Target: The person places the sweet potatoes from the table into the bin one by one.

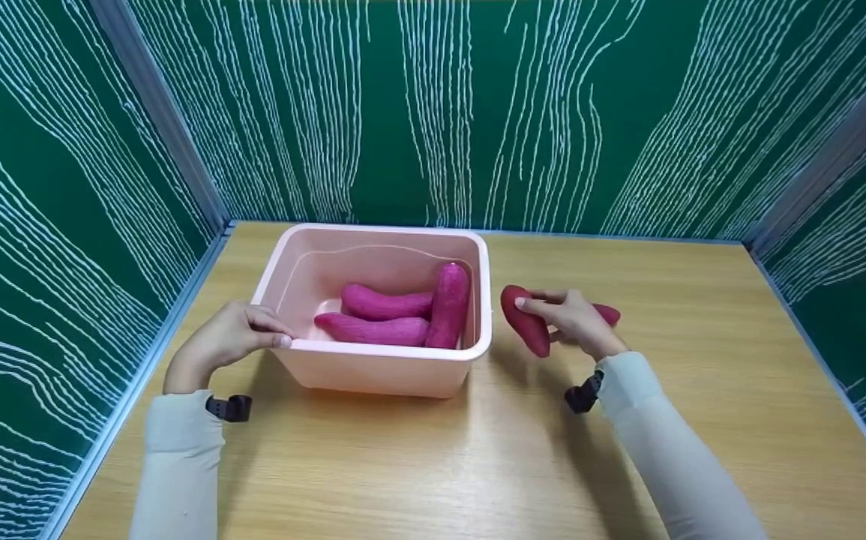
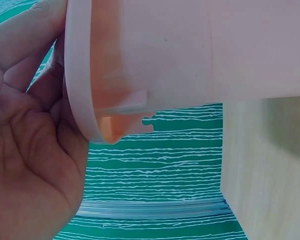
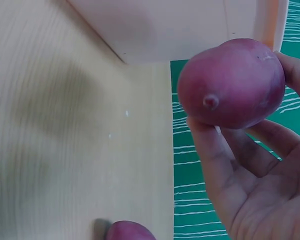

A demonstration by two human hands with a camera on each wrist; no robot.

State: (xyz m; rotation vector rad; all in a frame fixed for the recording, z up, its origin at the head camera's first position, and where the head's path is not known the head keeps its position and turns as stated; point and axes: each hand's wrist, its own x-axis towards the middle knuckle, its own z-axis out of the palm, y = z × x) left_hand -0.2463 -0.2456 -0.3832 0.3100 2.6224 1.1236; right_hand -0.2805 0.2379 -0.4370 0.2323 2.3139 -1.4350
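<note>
A pale pink plastic bin [image 1: 388, 373] stands on the table. My left hand [image 1: 234, 337] pinches its rim at the near left corner. In the left wrist view that hand [image 2: 35, 135] lies against the rim, with some fingertips hidden. Right of the bin, my right hand [image 1: 571, 319] holds a red sweet potato [image 1: 526, 322] above the table, apart from the bin wall. The right wrist view shows this sweet potato [image 3: 232, 85] end-on between thumb and fingers. Inside the bin lie three magenta, elongated vegetables, one [image 1: 448, 307] leaning along the right wall.
Another red sweet potato [image 1: 607, 313] lies on the wooden table [image 1: 418, 465], partly hidden behind my right hand. Green panels [image 1: 380, 112] with white wavy lines rise at the back and both sides, joined by grey metal posts [image 1: 163, 105].
</note>
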